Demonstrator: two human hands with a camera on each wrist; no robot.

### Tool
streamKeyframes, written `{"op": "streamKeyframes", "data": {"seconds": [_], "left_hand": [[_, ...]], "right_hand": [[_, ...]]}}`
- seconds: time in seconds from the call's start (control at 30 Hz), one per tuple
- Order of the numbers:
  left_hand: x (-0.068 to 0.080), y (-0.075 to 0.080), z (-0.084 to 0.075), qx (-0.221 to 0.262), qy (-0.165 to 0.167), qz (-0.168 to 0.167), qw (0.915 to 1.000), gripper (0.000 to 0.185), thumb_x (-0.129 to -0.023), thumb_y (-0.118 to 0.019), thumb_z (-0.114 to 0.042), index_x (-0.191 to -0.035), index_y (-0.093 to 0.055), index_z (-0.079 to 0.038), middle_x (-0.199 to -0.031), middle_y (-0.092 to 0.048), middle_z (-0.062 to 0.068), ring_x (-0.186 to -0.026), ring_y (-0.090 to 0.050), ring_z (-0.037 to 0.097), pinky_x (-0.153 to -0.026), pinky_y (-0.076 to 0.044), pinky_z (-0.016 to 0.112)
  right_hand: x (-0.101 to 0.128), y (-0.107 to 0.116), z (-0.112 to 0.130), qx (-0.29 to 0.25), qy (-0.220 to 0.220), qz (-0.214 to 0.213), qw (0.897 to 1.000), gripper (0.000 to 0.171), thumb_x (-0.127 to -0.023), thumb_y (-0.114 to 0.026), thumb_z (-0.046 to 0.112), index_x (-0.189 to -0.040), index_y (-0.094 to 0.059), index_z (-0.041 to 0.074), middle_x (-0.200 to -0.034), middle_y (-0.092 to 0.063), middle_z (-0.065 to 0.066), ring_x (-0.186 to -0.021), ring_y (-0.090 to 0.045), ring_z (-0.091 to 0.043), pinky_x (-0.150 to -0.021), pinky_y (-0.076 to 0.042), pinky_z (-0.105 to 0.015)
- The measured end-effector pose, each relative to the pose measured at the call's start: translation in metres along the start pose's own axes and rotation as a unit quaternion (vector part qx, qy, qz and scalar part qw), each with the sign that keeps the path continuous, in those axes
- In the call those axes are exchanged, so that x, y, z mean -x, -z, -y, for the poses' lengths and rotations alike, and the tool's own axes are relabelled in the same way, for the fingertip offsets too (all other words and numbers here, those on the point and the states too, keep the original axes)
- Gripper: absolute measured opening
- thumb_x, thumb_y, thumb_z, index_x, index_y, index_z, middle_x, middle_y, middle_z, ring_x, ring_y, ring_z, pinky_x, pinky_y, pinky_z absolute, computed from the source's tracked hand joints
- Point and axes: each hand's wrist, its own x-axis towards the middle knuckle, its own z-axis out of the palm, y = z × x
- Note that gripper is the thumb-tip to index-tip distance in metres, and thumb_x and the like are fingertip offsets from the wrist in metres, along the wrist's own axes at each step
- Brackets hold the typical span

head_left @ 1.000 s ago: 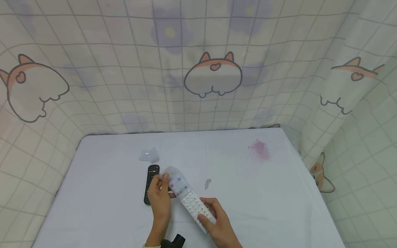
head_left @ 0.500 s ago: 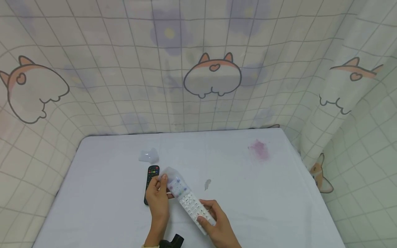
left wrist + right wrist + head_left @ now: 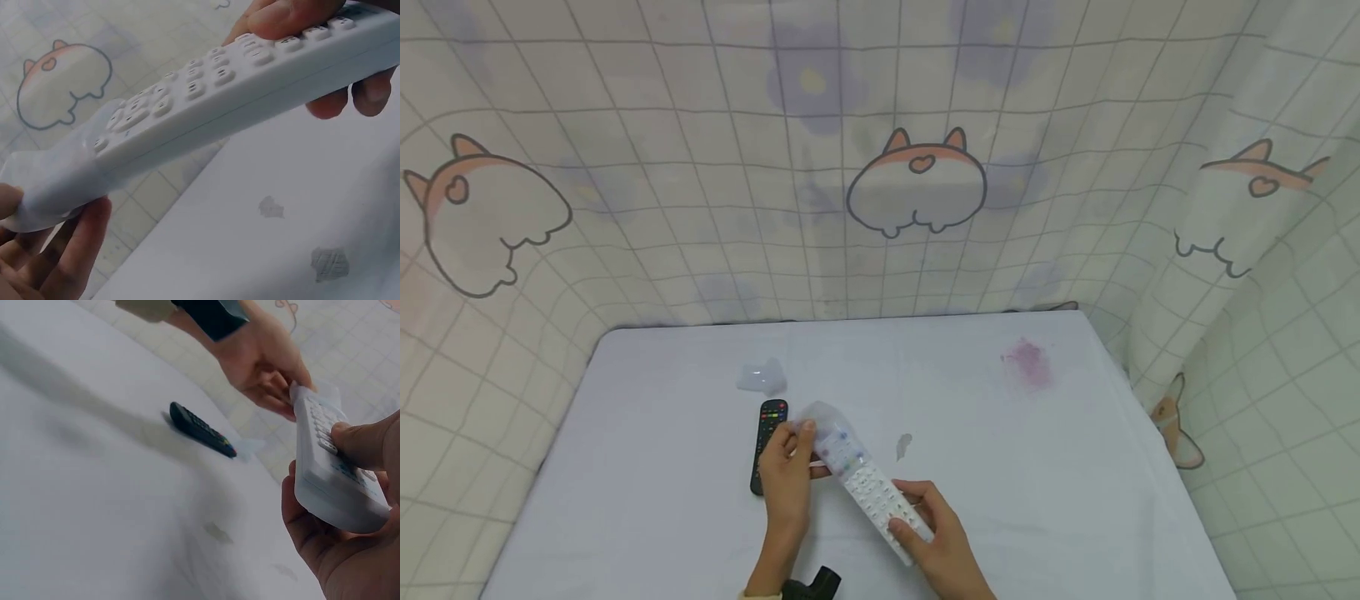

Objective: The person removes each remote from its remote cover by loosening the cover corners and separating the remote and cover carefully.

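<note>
Black and slim, a plastic remote control [image 3: 767, 445] with coloured buttons near its top lies flat on the pale lilac bench [image 3: 625, 467], toward the left; any lettering on it is too small to read. Just beyond it sits a small crumpled clear plastic wrapper [image 3: 760, 377], apart from the remote. Immediately right of the black remote, the left hand [image 3: 786, 479] has its fingers [image 3: 75, 240] and thumb curled and pinching the translucent soft sleeve [image 3: 826, 421] that covers the far end of a long white plastic remote control [image 3: 868, 487]. That white remote is held in the air above the bench, slanting from the left hand down toward the right hand [image 3: 940, 546], with its rows of pale buttons facing up; no printing on the keys can be made out. The right hand grips the near end, thumb pressed on the button face and fingers [image 3: 312, 537] wrapped underneath. Further right on the bench are a small grey smudge [image 3: 903, 444] and, well apart toward the far right corner, a pink stain [image 3: 1028, 360].
</note>
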Motion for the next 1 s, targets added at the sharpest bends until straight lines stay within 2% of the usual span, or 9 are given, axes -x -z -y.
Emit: {"op": "streamKeyframes", "data": {"seconds": [0.17, 0.33, 0.5, 0.63, 0.7, 0.8, 1.0], "left_hand": [[-0.005, 0.007, -0.001, -0.01, 0.022, 0.095, 0.9952, 0.033, -0.108, -0.058, -0.029, -0.129, -0.059, -0.004, -0.115, -0.07, 0.021, -0.077, -0.075, 0.016, -0.067, -0.065, 0.035], [-0.014, 0.016, -0.004, -0.048, 0.034, 0.167, 0.9843, 0.035, -0.106, -0.063, -0.027, -0.135, -0.06, -0.009, -0.12, -0.065, 0.019, -0.08, -0.075, 0.017, -0.069, -0.065, 0.034], [-0.024, 0.024, -0.011, -0.076, 0.033, 0.236, 0.9683, 0.036, -0.104, -0.065, -0.027, -0.136, -0.061, -0.01, -0.128, -0.061, 0.018, -0.089, -0.072, 0.021, -0.07, -0.065, 0.036], [-0.031, 0.029, -0.016, -0.096, 0.014, 0.293, 0.9513, 0.038, -0.105, -0.064, -0.026, -0.139, -0.059, -0.009, -0.141, -0.058, 0.022, -0.092, -0.072, 0.023, -0.069, -0.065, 0.036], [-0.034, 0.03, -0.019, -0.112, 0.006, 0.311, 0.9438, 0.038, -0.105, -0.064, -0.027, -0.139, -0.06, -0.011, -0.145, -0.056, 0.022, -0.088, -0.073, 0.022, -0.067, -0.065, 0.036], [-0.037, 0.029, -0.022, -0.132, 0.0, 0.324, 0.9369, 0.038, -0.105, -0.064, -0.03, -0.139, -0.061, -0.012, -0.147, -0.056, 0.022, -0.08, -0.074, 0.02, -0.066, -0.065, 0.034], [-0.041, 0.025, -0.026, -0.15, 0.0, 0.321, 0.9351, 0.035, -0.104, -0.066, -0.03, -0.134, -0.066, -0.012, -0.132, -0.062, 0.019, -0.076, -0.075, 0.025, -0.066, -0.064, 0.034]], "right_hand": [[-0.003, 0.012, -0.003, 0.018, -0.008, -0.022, 1.0, 0.045, -0.095, -0.077, 0.018, -0.136, -0.06, 0.017, -0.139, -0.064, -0.007, -0.116, -0.064, -0.007, -0.098, -0.052, -0.019], [-0.006, 0.023, -0.003, 0.033, -0.023, -0.002, 0.999, 0.045, -0.094, -0.077, 0.022, -0.136, -0.061, 0.018, -0.14, -0.064, -0.007, -0.117, -0.064, -0.008, -0.098, -0.05, -0.02], [-0.009, 0.036, 0.0, 0.05, -0.021, 0.028, 0.998, 0.046, -0.095, -0.077, 0.023, -0.137, -0.061, 0.018, -0.135, -0.065, -0.011, -0.11, -0.064, -0.01, -0.094, -0.05, -0.021], [-0.011, 0.047, 0.002, 0.056, -0.005, 0.056, 0.997, 0.044, -0.097, -0.074, 0.021, -0.138, -0.059, 0.016, -0.133, -0.065, -0.014, -0.105, -0.064, -0.01, -0.09, -0.052, -0.022], [-0.013, 0.052, 0.004, 0.059, 0.009, 0.068, 0.996, 0.044, -0.098, -0.074, 0.021, -0.139, -0.059, 0.016, -0.133, -0.065, -0.014, -0.105, -0.065, -0.009, -0.09, -0.053, -0.023], [-0.016, 0.057, 0.005, 0.065, 0.034, 0.082, 0.994, 0.043, -0.099, -0.072, 0.019, -0.139, -0.059, 0.015, -0.133, -0.065, -0.015, -0.105, -0.065, -0.009, -0.089, -0.054, -0.023], [-0.025, 0.066, 0.008, 0.087, 0.049, 0.093, 0.991, 0.042, -0.1, -0.072, 0.022, -0.139, -0.059, 0.019, -0.129, -0.068, -0.013, -0.105, -0.065, -0.009, -0.087, -0.055, -0.023]]}}
